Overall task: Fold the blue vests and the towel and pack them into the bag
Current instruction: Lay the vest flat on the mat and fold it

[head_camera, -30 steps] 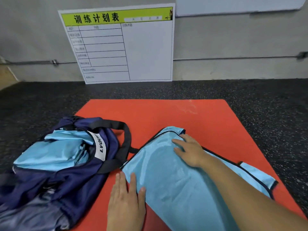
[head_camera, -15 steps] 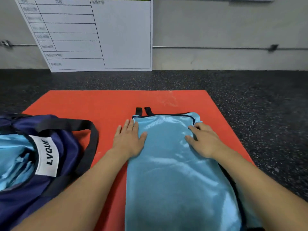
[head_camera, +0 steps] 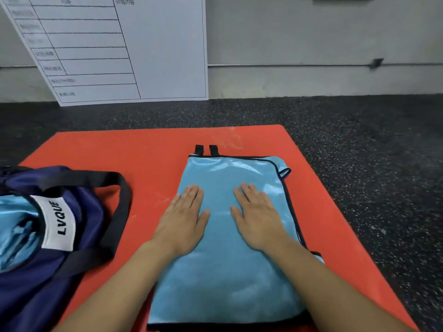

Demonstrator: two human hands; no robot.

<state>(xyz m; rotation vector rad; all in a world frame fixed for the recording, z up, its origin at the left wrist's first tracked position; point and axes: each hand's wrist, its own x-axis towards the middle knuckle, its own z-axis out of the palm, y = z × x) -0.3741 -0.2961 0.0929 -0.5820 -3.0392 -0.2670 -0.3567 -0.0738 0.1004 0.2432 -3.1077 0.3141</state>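
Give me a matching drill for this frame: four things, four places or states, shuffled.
Things:
1. vest
2. bag
3. whiteboard
4. left hand

Places or states:
A. leaning on the wall
B. flat on the vest's left edge
C. left on the mat, open, blue cloth inside
D. spread on the mat under both hands

Pairs: 1-D, 2-C, 3-A, 4-B

The vest point(head_camera: 230, 271) is shiny light blue with a dark edge. The mat point(head_camera: 143, 149) is orange-red. The bag point(head_camera: 36, 295) is dark blue with black straps and a white label. The floor point(head_camera: 371, 140) is black with white specks.
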